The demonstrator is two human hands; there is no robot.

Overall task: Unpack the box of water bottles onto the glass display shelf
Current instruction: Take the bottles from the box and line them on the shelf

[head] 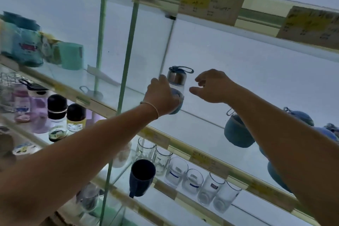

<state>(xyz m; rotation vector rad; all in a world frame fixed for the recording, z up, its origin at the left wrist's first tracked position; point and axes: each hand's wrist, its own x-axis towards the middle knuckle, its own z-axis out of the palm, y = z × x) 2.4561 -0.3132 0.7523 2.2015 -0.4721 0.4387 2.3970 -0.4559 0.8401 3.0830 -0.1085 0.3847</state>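
Left hand (162,96) around water bottle (177,77), right hand (214,86) just beside

- The left hand (161,95) is bare, its fingers thick and its nails too blurred to make out.
- A thin pale band (153,106) circles the left wrist as a single slim strand. Whether it is metal, cord or elastic cannot be told.
- The left forearm (82,152) is bare along all of its visible length, to the lower left corner.
- The right hand (212,86) is bare.
- The right forearm (284,143) is likewise bare, to the right edge of the view.
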